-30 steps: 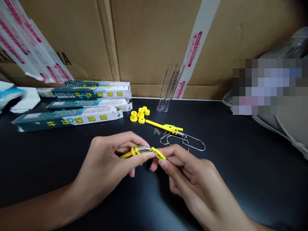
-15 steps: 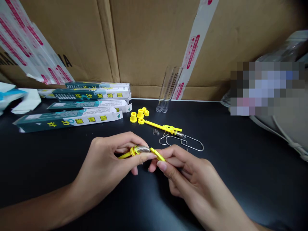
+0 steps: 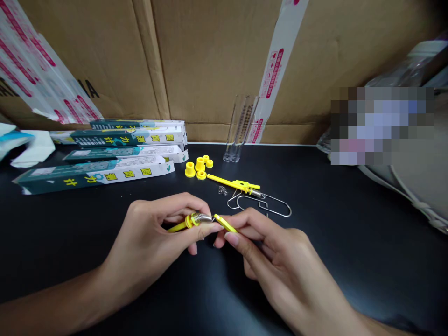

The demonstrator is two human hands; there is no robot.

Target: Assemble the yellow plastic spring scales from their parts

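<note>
My left hand (image 3: 164, 242) is closed on a metal coil spring (image 3: 201, 218), which sits at the end of a yellow plastic rod (image 3: 178, 227). The spring bends a little toward the right. Between the fingertips of my right hand (image 3: 266, 247) is a small flat yellow plastic piece (image 3: 224, 223), tilted, its upper tip at the spring's hooked end. Whether the hook passes through the piece is too small to tell. Just beyond my hands lie another yellow rod (image 3: 227, 182) with a spring, wire hooks (image 3: 280, 207) and small loose springs (image 3: 222, 190).
Yellow caps (image 3: 190, 170) stand behind the rod. Clear tubes (image 3: 232, 135) are upright before a cardboard box (image 3: 203, 60). Long printed boxes (image 3: 101, 175) lie at left near white paper (image 3: 35, 148). At right are a plastic bottle (image 3: 392, 70) and a pale bag (image 3: 413, 177) with a strap.
The yellow piece and the spring's hooked end now meet more closely, with the hook showing between them. The whole view has shifted slightly, and both hands keep their holds.
</note>
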